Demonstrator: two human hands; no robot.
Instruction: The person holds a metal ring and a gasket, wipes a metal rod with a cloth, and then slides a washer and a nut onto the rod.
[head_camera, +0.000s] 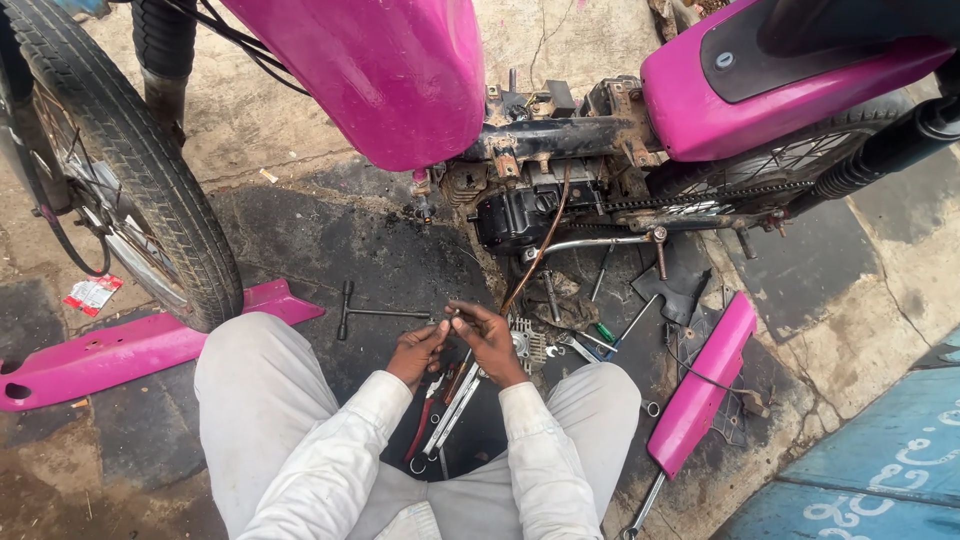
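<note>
Small part (458, 314) held between both hands, above the tools.
Left hand (418, 350) and right hand (490, 340) meet, fingertips pinched on it; spanners (452, 412) lie below, motorcycle (560, 150) ahead.

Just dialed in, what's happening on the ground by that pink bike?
A person squats on the oily concrete beside a pink motorcycle with its side panels off. Both hands meet over a small part: the right hand pinches it at the fingers, the left hand steadies it. A thin brown cable runs from the hands up to the engine. Spanners, a T-handle wrench and two pink panels lie around.
</note>
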